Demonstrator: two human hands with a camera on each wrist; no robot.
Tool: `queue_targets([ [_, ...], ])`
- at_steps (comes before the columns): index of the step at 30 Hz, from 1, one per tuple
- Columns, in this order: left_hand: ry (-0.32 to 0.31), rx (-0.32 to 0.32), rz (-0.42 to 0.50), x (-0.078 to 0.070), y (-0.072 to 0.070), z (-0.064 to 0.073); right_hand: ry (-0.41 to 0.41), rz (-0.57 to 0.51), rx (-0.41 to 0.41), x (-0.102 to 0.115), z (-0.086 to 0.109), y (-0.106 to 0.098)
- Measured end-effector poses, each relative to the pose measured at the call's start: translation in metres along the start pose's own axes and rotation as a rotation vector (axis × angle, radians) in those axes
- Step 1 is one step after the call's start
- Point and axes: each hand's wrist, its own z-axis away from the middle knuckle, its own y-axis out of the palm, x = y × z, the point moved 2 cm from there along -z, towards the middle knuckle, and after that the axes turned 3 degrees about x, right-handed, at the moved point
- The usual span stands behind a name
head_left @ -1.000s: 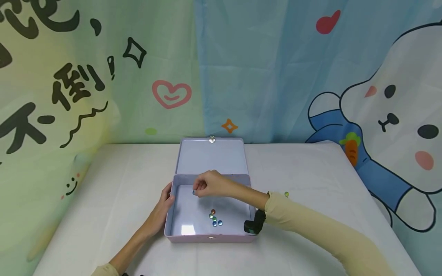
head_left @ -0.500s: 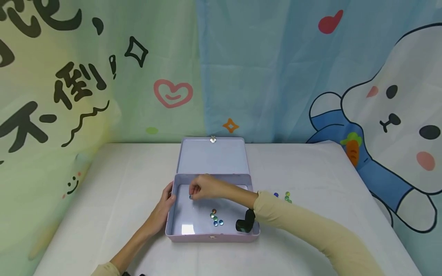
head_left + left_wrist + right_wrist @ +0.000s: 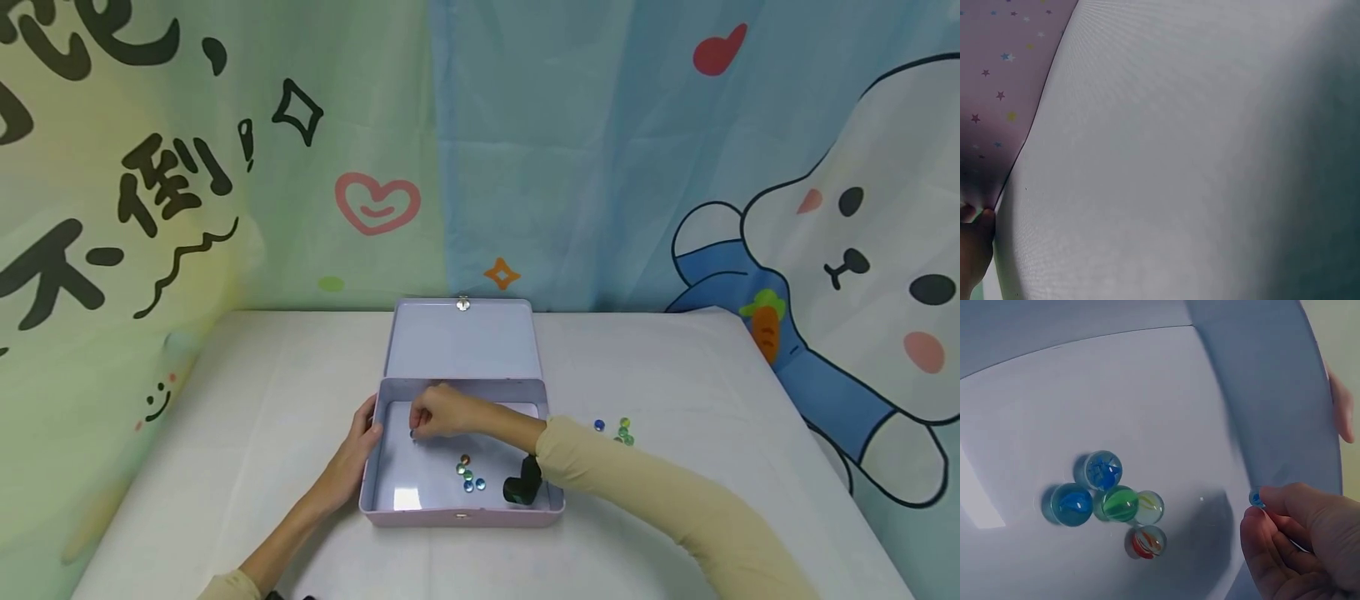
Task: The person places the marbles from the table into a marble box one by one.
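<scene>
An open, shallow metal box (image 3: 459,518), pale lilac inside, lies on the white cloth with its lid (image 3: 462,339) laid back. In the right wrist view, the thumb and fingers of my right hand (image 3: 1300,540) pinch a small blue marble (image 3: 1256,499) near the box's side wall. The head view has this right hand (image 3: 442,412) inside the box, at its left part. My left hand (image 3: 352,454) rests against the left outer side. Several marbles sit together on the box floor: a green one (image 3: 1120,504), two blue, one clear with yellow and an orange-red one (image 3: 1147,542).
Right of the box, a dark blue marble (image 3: 599,425) and several green and yellow marbles (image 3: 625,432) lie on the cloth, partly behind the right sleeve (image 3: 645,475). A printed curtain (image 3: 525,150) hangs behind the table.
My right hand has moved slightly left and lower inside the box, still pinching the blue marble. The right forearm has shifted left, uncovering marbles on the cloth. My left hand stays put.
</scene>
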Motion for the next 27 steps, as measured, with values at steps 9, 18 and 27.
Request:
queue_targets([
  [9,0.015,-0.006,0.000,-0.002,-0.001,0.001,0.037,0.012,0.045,-0.003,-0.003,0.010],
  [18,0.007,-0.013,-0.001,-0.003,-0.001,0.001,0.034,0.025,0.058,-0.002,-0.004,0.007],
  [27,-0.005,-0.007,-0.006,-0.002,0.000,0.001,-0.025,-0.016,0.014,0.005,0.015,-0.009],
])
